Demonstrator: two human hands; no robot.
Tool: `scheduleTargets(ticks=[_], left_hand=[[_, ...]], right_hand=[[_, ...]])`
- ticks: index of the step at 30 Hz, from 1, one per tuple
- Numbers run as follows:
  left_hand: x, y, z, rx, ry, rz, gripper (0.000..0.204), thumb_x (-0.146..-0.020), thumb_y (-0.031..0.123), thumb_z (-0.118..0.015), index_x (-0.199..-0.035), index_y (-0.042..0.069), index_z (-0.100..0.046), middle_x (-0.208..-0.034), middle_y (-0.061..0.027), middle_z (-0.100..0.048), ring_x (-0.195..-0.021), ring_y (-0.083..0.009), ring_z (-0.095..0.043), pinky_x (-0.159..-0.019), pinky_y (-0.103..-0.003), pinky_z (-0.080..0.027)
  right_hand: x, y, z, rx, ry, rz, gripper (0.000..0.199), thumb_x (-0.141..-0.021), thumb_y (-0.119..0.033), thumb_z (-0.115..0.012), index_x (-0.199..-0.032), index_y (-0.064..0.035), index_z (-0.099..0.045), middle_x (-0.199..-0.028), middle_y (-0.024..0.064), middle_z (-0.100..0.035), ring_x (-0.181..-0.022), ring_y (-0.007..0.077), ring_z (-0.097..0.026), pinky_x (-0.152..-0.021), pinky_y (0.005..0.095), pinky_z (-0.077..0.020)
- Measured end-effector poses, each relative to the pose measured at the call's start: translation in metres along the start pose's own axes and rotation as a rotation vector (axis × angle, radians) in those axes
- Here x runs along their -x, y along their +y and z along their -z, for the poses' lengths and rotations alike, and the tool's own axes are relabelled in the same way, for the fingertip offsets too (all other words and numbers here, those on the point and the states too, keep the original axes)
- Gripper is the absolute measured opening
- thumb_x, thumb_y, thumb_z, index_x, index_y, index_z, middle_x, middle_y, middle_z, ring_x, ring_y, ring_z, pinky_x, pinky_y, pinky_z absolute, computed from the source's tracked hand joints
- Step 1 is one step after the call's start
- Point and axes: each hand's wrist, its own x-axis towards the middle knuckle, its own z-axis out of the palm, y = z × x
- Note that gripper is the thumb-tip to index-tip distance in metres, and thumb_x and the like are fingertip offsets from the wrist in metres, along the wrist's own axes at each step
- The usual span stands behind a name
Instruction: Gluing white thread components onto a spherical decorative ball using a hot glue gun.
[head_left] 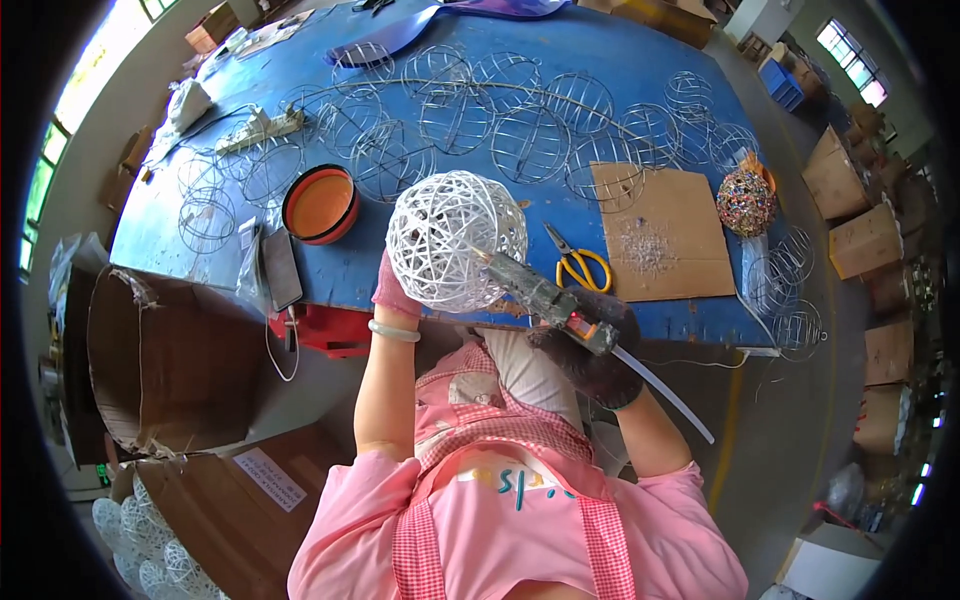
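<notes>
My left hand [396,288], in a pink glove, is closed on a white openwork ball [442,225] and holds it up over the table's front edge. The ball hides most of the fingers. In a dark glove, my right hand [605,372] grips a glue gun [535,293], dark and worn. Its nozzle reaches the ball's right side; whether it touches cannot be told. A translucent glue stick [668,393] sticks out of the gun's back end. Just beyond the gun lie scissors [580,268] with yellow handles.
Bare wire frames [530,140] spread across the blue table [330,268]. A bowl [320,204] and a phone [281,268] lie left, a cardboard sheet [660,215] and a speckled ball [746,203] right. Cardboard boxes [180,360] stand lower left, near several white balls [150,535].
</notes>
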Motion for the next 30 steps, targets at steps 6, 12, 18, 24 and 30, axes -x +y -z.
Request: scheduleTargets(ticks=[6,12,18,24,30], left_hand=[[-0.001,0.007,0.025,0.185,-0.091,0.043,0.042,-0.110,0.027,-0.042,-0.140,0.001,-0.057,-0.133,-0.0136,-0.067,-0.118,-0.0264,-0.067,-0.100,-0.041,-0.057],[-0.009,0.002,0.052,-0.253,0.224,0.033,0.042,-0.110,0.030,-0.042,-0.138,0.003,-0.058,-0.132,-0.0125,-0.068,-0.115,-0.0253,-0.067,-0.098,-0.041,-0.057],[-0.004,0.010,0.018,-0.106,-0.146,-0.055,0.039,-0.108,0.021,-0.046,-0.140,0.000,-0.056,-0.131,-0.0121,-0.067,-0.114,-0.0217,-0.066,-0.099,-0.037,-0.056],[-0.004,0.017,-0.021,-0.167,-0.197,-0.086,0.038,-0.107,0.014,-0.051,-0.141,-0.001,-0.054,-0.130,-0.0098,-0.067,-0.112,-0.0171,-0.066,-0.097,-0.033,-0.056],[-0.002,0.017,-0.030,-0.210,-0.115,-0.083,0.036,-0.108,0.016,-0.051,-0.139,0.000,-0.056,-0.127,-0.0072,-0.068,-0.110,-0.0144,-0.066,-0.095,-0.031,-0.056]], right_hand=[[0.013,-0.001,0.000,-0.399,0.024,-0.238,0.024,-0.084,-0.017,-0.085,-0.097,-0.0037,-0.070,-0.093,0.0098,-0.075,-0.081,0.0155,-0.071,-0.070,0.0320,-0.0568],[0.016,0.006,-0.004,-0.384,-0.003,-0.311,0.019,-0.089,-0.012,-0.078,-0.105,-0.0040,-0.072,-0.095,0.0032,-0.074,-0.082,0.0122,-0.068,-0.076,0.0290,-0.0555],[0.007,0.010,-0.012,-0.310,0.010,-0.143,0.026,-0.084,-0.015,-0.086,-0.101,-0.0033,-0.070,-0.089,0.0082,-0.074,-0.079,0.0196,-0.073,-0.071,0.0325,-0.0577],[-0.005,0.001,-0.019,-0.172,0.080,0.016,0.031,-0.081,-0.023,-0.088,-0.097,-0.0036,-0.070,-0.083,0.0105,-0.072,-0.070,0.0258,-0.071,-0.062,0.0347,-0.0555],[-0.009,-0.011,-0.007,0.036,0.045,0.077,0.033,-0.080,-0.032,-0.087,-0.087,-0.0047,-0.070,-0.071,0.0117,-0.065,-0.061,0.0327,-0.066,-0.054,0.0384,-0.0509]])
